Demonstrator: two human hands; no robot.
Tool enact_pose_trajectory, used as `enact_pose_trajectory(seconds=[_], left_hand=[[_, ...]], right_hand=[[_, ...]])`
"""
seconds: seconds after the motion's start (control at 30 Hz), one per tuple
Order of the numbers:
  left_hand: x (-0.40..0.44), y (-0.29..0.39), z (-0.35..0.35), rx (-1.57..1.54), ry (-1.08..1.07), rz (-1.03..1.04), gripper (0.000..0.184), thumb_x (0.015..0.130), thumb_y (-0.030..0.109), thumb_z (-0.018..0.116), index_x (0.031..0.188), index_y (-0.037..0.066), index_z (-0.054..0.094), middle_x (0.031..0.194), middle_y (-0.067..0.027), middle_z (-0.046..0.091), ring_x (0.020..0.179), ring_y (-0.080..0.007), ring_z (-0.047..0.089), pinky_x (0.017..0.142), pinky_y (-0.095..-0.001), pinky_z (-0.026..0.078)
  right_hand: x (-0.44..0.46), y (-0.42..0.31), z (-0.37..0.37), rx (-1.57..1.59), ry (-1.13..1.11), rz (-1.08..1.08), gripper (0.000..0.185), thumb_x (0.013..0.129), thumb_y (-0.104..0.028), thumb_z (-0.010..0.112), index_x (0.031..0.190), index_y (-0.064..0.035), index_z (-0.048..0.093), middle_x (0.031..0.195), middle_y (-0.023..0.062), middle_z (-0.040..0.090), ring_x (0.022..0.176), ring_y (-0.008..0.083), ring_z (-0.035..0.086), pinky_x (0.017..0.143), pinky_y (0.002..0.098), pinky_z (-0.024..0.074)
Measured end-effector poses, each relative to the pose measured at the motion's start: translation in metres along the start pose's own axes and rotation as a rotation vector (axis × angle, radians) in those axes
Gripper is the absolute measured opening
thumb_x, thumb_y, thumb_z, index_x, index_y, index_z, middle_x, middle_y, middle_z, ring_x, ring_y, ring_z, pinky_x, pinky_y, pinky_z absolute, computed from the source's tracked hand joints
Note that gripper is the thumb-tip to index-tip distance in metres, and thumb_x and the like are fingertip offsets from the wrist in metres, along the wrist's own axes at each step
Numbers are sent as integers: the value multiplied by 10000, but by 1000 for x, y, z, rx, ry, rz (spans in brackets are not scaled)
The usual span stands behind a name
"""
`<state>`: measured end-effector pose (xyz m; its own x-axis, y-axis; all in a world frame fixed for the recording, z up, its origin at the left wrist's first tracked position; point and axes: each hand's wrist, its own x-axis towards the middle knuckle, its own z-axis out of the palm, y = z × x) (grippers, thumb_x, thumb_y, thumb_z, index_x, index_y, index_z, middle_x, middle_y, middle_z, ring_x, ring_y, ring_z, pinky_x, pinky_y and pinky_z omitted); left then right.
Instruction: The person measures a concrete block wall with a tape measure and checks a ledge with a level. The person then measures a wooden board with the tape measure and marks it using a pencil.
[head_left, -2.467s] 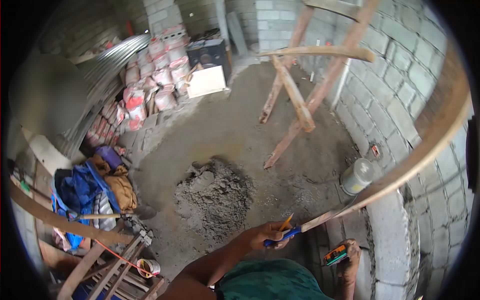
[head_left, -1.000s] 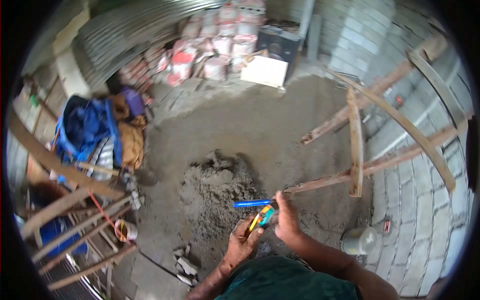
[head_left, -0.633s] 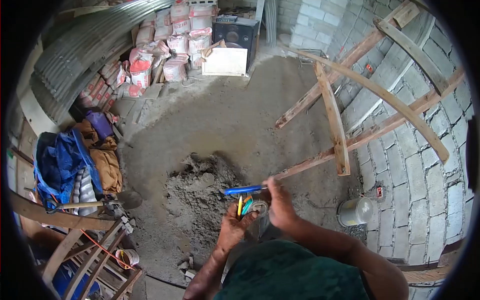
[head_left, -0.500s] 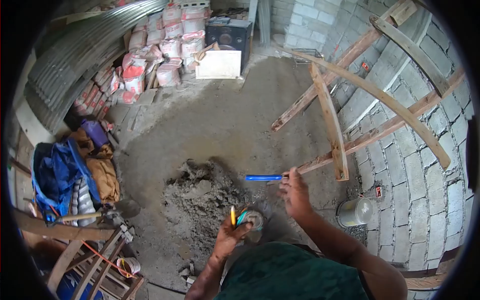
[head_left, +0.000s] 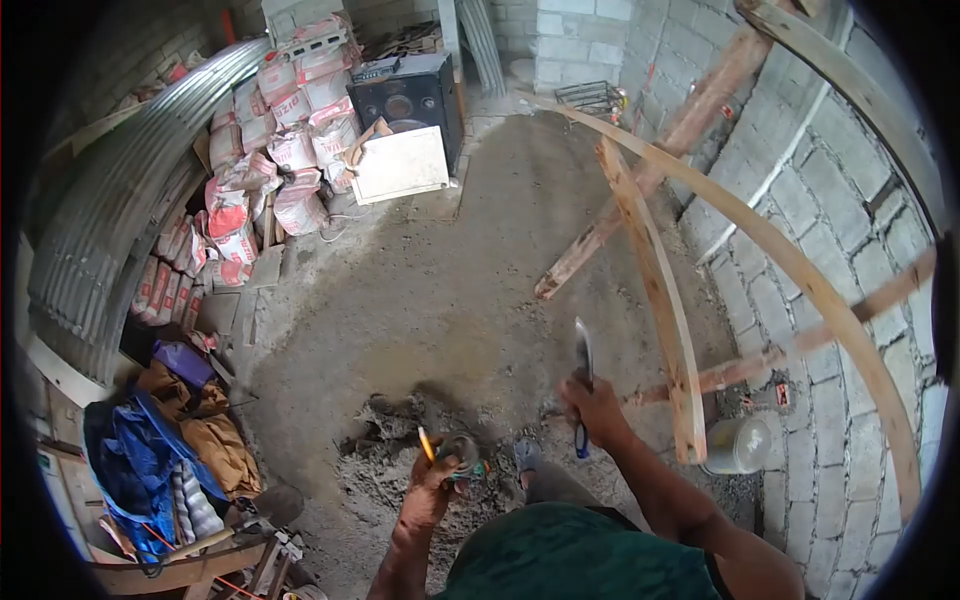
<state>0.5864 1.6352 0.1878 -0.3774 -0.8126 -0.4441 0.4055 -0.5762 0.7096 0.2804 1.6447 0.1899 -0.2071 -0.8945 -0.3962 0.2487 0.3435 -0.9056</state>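
In the head view my right hand [head_left: 594, 411] is closed around a knife [head_left: 584, 345]. Its metal blade points away from me, and the blue end of its handle shows below the fist. My left hand [head_left: 430, 490] grips a small round object [head_left: 461, 452], greyish with a teal edge, whose kind I cannot make out. A thin yellow stick like a pencil [head_left: 427, 445] pokes up from the same hand. Beneath and beside that hand lies a heap of wet grey mortar [head_left: 385, 440] on the concrete floor. My foot [head_left: 526, 455] shows between the hands.
Wooden beams [head_left: 655, 300] lean across the right side near the block wall [head_left: 820, 420]. A bucket [head_left: 738, 444] stands at the wall's foot. Cement bags [head_left: 295, 150], a speaker [head_left: 405, 95] and corrugated sheets [head_left: 130, 210] fill the back left. A blue tarp [head_left: 140, 460] lies at left.
The knife has turned in my right hand: its blue end pointed left before, and now the blade points forward. The view has shifted, and my left hand still holds the round object.
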Motion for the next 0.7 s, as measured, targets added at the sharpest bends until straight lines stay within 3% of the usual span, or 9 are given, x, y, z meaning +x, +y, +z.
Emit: enact_pose_trajectory(seconds=[0.1,0.17,0.2,0.23,0.33,0.47,0.57,0.67,0.7], left_hand=[[59,31,13,174,-132,-66,602,848,308,783,1316,23,534,1018,-33,657,844,-91,620,643,-226,502],[82,66,49,522,-237,-172,581,875,287,766,1333,-3,555,1061,-57,673,909,-111,627,762,-263,515],[95,76,63,565,-348,-88,564,895,239,751,1373,18,548,1130,-80,684,1018,-151,632,907,-293,498],[110,78,68,566,-342,-79,564,895,239,751,1373,18,548,1130,-80,684,1018,-151,632,907,-293,498],[164,92,76,792,-542,71,551,889,211,753,1389,91,554,1308,-108,628,1173,-198,603,1016,-307,456],[233,128,92,883,-452,116,578,838,121,793,1356,31,553,1255,-100,632,1178,-179,579,1022,-326,444],[313,153,82,857,-486,194,539,816,117,812,1288,19,569,1227,-93,621,1145,-178,585,1011,-319,450],[408,194,74,852,-472,264,649,788,176,848,1332,37,524,1224,-118,618,1067,-182,614,910,-331,499],[439,211,74,849,-416,216,567,798,138,829,1283,17,561,1177,-95,629,1051,-160,607,901,-312,500]], right_hand=[[37,-28,4,-217,-134,-2,322,967,-335,597,1023,-19,611,789,22,592,606,85,499,523,255,401],[58,-48,12,-249,-219,-9,388,968,-377,595,1071,-4,623,816,31,615,617,79,501,519,245,396],[68,-60,14,-253,-327,34,411,964,-389,578,1119,-14,644,879,54,644,743,115,566,622,273,445],[81,-69,16,-256,-427,75,443,961,-402,562,1168,-24,665,942,77,673,870,151,630,725,302,495],[127,-70,17,-275,-653,79,573,959,-449,540,1312,0,582,1065,96,672,1020,190,609,888,332,477],[184,-81,28,-269,-592,5,645,947,-455,554,1395,5,502,1095,99,662,1021,203,598,959,351,446],[251,-105,42,-197,-593,-67,693,929,-480,576,1418,0,474,1091,83,653,962,201,603,891,350,475],[335,-140,64,-194,-432,51,651,912,-484,606,1343,1,546,1043,59,642,899,191,601,826,352,490],[367,-148,69,-239,-389,44,628,900,-476,636,1295,9,577,1018,73,649,869,202,611,796,356,497]])
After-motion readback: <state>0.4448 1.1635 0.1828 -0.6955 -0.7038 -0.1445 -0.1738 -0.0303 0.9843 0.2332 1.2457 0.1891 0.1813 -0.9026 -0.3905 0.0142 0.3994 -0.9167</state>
